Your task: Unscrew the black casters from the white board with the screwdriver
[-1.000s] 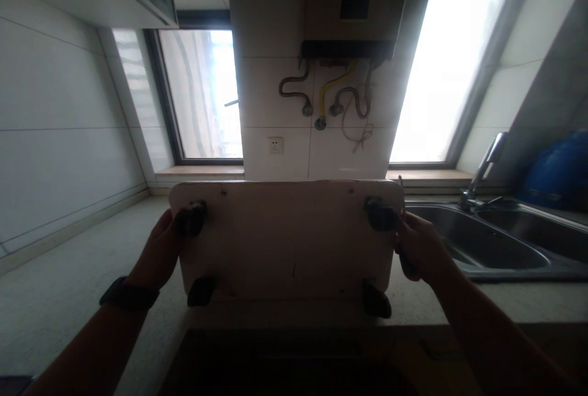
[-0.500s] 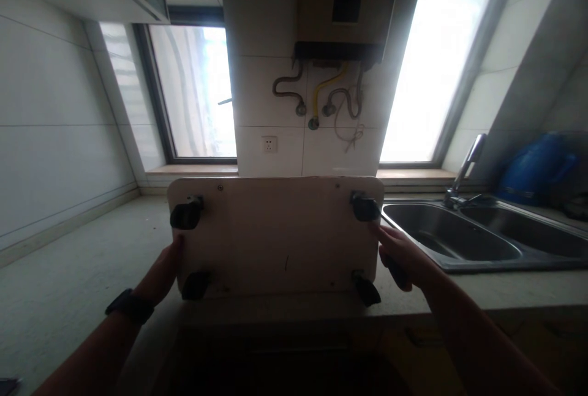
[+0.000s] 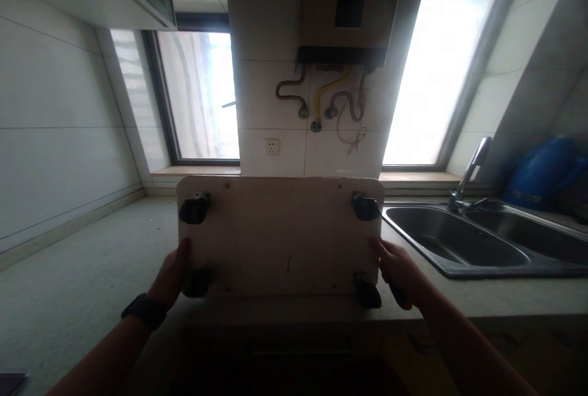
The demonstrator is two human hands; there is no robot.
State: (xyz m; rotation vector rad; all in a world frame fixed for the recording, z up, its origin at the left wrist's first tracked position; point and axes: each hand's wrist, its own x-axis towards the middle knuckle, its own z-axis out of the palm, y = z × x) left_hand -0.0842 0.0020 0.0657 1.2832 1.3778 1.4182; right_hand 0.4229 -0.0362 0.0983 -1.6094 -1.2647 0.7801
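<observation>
A pale rectangular board [image 3: 280, 234] with black caster wheels [image 3: 194, 209] at its corners stands on edge on the countertop [image 3: 78, 286], its underside facing me. My left hand [image 3: 172, 273] grips the board's left edge near the lower left wheel; a dark watch is on that wrist. My right hand [image 3: 397, 270] holds the right edge by the lower right wheel [image 3: 367, 292], fingers curled around the edge.
A steel double sink [image 3: 482, 246] with a tap [image 3: 468, 175] lies to the right, a blue kettle [image 3: 544, 172] behind it. A wall heater [image 3: 349, 10] with hoses and a socket [image 3: 272, 147] hang behind the board. Windows flank the wall. A dark recess opens below the counter front.
Both hands slid down the board's side edges from the upper wheels to the lower wheels. The board stays upright and has shifted slightly.
</observation>
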